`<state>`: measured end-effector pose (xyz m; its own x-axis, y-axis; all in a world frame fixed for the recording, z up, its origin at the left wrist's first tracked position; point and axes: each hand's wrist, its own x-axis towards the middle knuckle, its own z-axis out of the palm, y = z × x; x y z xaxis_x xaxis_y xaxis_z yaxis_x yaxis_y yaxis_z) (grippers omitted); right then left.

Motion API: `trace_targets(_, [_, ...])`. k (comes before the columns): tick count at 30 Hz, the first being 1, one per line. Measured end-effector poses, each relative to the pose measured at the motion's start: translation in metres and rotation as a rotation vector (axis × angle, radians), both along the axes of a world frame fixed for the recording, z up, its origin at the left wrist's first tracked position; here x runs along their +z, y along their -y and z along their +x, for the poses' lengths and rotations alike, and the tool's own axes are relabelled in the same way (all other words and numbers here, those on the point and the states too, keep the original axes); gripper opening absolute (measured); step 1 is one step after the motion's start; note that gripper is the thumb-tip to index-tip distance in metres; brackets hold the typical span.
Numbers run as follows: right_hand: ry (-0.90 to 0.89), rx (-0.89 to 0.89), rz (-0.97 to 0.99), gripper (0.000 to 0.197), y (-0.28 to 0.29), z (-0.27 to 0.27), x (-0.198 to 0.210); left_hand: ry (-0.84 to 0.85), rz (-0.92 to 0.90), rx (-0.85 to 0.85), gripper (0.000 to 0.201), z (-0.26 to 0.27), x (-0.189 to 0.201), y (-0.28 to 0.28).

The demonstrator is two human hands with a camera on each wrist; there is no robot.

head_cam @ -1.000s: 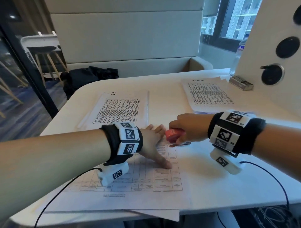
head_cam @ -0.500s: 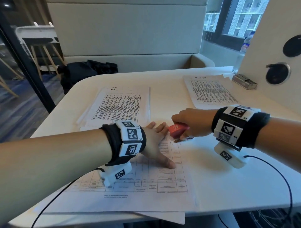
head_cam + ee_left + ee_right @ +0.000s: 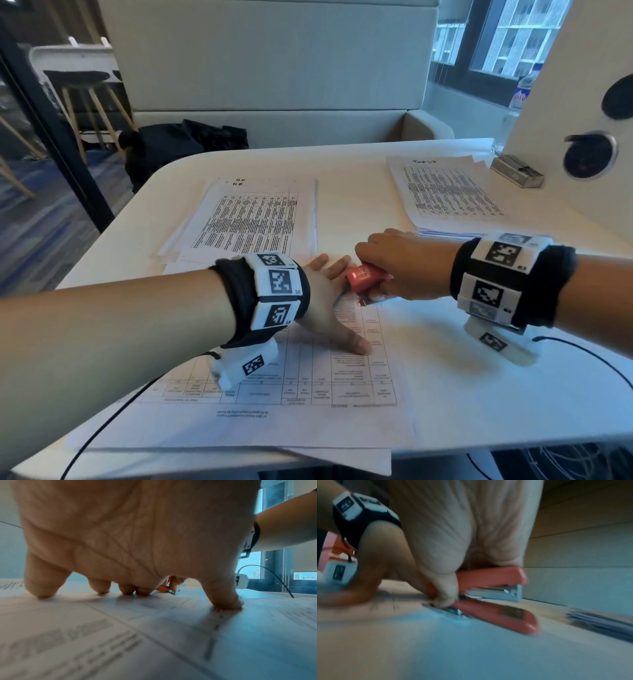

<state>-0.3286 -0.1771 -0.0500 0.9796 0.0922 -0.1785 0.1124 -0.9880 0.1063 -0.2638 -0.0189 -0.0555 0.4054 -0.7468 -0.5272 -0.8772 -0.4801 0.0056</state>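
Note:
A printed sheaf of papers (image 3: 308,387) lies on the white table (image 3: 479,394) in front of me. My left hand (image 3: 329,301) presses flat on it, fingers spread and straight, fingertips (image 3: 224,601) down on the page. My right hand (image 3: 400,263) grips a small red stapler (image 3: 364,277) at the sheaf's far right corner. In the right wrist view the stapler (image 3: 493,595) sits with its base on the table, its metal magazine slightly raised, a paper corner between the two. The right hand (image 3: 447,585) covers the stapler's rear.
A second stack of printed papers (image 3: 253,219) lies behind the left hand, a third stack (image 3: 448,195) at the back right. A small metal box (image 3: 517,171) stands by a white panel (image 3: 582,102) with round sockets. Black fabric (image 3: 181,144) lies on the bench beyond the table.
The head camera has shifted a little. Both hands stay at the paper's corner, the right hand with the stapler edging slightly toward the left hand's fingers.

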Motion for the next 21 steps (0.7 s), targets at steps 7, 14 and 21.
trace_targets(7, [0.146, 0.179, -0.145, 0.039, -0.004, -0.003, 0.001, 0.004, -0.022, 0.009, 0.114, -0.003, 0.0, -0.002])
trace_targets(14, [0.349, 0.455, -0.295, 0.026, -0.004, -0.008, 0.002, 0.019, -0.046, -0.035, 0.105, -0.009, 0.007, -0.002])
trace_targets(21, [0.364, 0.551, -0.333, 0.021, -0.001, -0.007, 0.005, 0.016, -0.036, -0.004, 0.111, -0.004, 0.0, -0.002])
